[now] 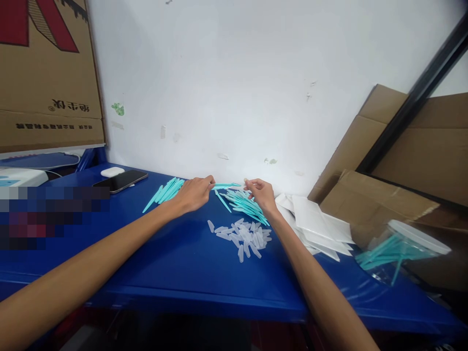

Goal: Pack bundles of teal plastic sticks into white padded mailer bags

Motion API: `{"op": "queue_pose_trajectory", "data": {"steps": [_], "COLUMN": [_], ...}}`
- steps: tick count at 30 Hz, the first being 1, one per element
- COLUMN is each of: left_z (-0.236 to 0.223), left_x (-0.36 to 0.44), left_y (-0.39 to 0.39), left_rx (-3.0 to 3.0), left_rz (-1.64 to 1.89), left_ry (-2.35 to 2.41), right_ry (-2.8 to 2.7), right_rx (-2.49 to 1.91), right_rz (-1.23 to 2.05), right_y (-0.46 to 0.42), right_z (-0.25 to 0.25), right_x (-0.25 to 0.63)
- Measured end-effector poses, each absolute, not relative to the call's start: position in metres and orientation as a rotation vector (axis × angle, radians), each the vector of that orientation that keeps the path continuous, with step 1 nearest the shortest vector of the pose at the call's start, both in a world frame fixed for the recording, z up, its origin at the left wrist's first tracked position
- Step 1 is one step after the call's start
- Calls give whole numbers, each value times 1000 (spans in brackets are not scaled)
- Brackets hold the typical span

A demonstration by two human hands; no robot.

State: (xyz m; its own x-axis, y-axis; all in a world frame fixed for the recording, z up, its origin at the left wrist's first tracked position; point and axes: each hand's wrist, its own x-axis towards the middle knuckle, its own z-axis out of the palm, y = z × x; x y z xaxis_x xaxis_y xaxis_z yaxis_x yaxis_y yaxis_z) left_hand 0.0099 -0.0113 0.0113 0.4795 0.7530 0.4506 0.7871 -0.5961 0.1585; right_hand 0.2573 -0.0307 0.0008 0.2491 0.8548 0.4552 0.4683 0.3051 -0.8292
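Observation:
My left hand [195, 192] pinches the handle of a turquoise eyebrow razor [224, 186], its blade end pointing right. Just beyond that end is my right hand [261, 192], thumb and fingers pressed together; a small pale bit shows at the tips, too small to name. Beneath the right hand lies a heap of similar turquoise razors [250, 207]. Nearer to me are many loose translucent blade caps [248, 236]. A second, neater row of razors [166, 192] rests to the left of my left hand, partly hidden by it.
White paper packets [318, 224] lie right of my right forearm. A clear tub with a white lid [402, 251], holding turquoise razors, stands at the right. A phone [120, 181] and a white case [112, 171] lie back left. Cardboard [380, 195] leans at the right; the white wall [226, 97] bounds the blue table [164, 263].

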Motion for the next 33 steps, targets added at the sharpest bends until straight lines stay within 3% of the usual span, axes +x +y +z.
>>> {"op": "queue_pose_trajectory", "data": {"steps": [33], "left_z": [11], "left_x": [7], "left_y": [-14], "left_rx": [-2780], "left_rz": [-878], "left_ry": [-1229], "right_ry": [-1470], "right_rx": [-1102], "right_rz": [617], "right_y": [-40], "right_z": [1], "right_x": [240]}}
